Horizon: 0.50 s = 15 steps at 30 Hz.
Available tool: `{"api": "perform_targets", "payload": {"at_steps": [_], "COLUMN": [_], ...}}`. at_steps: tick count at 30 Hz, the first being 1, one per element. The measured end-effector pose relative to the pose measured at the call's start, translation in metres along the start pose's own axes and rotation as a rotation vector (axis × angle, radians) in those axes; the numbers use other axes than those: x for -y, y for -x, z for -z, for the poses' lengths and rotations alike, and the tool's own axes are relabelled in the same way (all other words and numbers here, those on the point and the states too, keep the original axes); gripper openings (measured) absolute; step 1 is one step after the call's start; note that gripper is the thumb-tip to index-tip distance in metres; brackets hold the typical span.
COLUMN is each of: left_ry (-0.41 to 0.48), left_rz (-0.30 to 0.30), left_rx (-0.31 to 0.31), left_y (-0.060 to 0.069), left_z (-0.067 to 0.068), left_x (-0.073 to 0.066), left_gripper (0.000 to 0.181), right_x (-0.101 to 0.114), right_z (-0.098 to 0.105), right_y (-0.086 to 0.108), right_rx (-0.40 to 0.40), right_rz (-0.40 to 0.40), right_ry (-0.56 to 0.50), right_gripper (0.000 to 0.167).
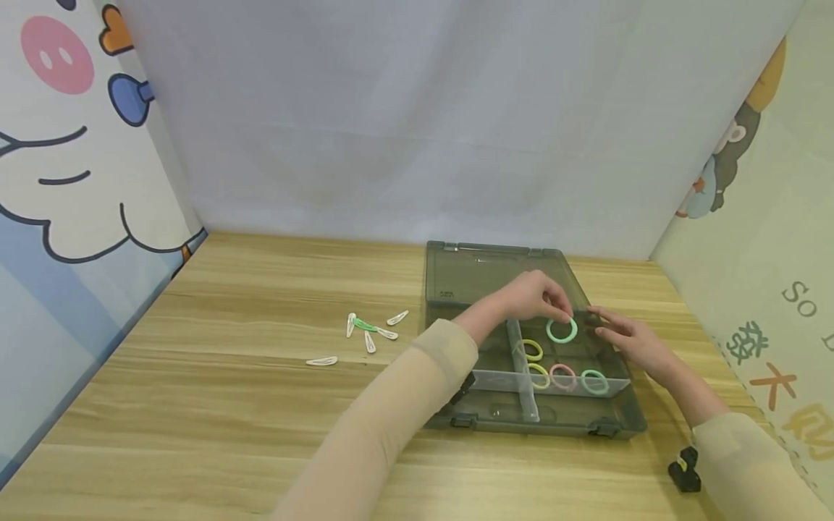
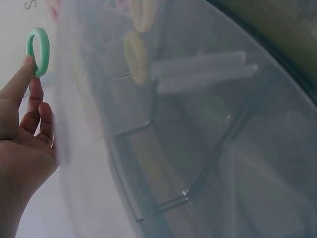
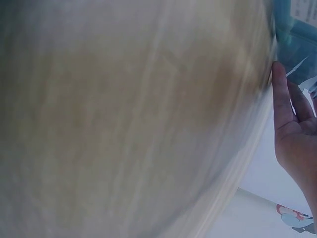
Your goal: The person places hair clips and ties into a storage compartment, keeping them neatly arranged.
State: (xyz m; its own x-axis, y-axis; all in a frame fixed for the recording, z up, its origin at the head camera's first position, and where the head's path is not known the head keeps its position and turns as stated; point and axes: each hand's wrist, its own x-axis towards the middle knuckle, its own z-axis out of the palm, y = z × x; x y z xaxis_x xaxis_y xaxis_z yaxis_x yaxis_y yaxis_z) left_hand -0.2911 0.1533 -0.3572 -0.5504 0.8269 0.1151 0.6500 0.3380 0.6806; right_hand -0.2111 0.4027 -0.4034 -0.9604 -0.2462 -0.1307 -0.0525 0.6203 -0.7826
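Note:
My left hand (image 1: 536,295) pinches a mint-green hair tie (image 1: 562,331) between thumb and fingertips, above the right compartment of a dark see-through storage box (image 1: 534,427). The same hair tie (image 2: 43,52) shows upright at the fingertips in the left wrist view. Inside that compartment lie two yellow hair ties (image 1: 533,351), a pink hair tie (image 1: 563,377) and another green hair tie (image 1: 594,382). My right hand (image 1: 635,344) rests its extended fingers against the box's right side; in the right wrist view those fingers (image 3: 283,99) are straight and touch the box edge.
Several white hair clips (image 1: 322,361) and one green hair clip (image 1: 365,325) lie scattered on the wooden table (image 1: 195,405), left of the box. The open lid (image 1: 495,271) lies toward the back wall. A clear divider (image 1: 521,362) splits the box.

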Motion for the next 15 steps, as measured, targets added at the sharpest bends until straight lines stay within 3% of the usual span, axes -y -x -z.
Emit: {"api": "perform_targets", "payload": {"at_steps": [15], "left_ry": [-0.099], "left_rz": [0.006], "left_rx": [0.004], "left_y": [-0.014], "left_z": [-0.024], "left_x": [0.01], "left_gripper": [0.013], "right_x": [0.002], "right_z": [0.0], "right_y": [0.0], "right_rx": [-0.031], "right_rz": [-0.004], "right_ry": [0.062], "right_gripper": [0.056]}}
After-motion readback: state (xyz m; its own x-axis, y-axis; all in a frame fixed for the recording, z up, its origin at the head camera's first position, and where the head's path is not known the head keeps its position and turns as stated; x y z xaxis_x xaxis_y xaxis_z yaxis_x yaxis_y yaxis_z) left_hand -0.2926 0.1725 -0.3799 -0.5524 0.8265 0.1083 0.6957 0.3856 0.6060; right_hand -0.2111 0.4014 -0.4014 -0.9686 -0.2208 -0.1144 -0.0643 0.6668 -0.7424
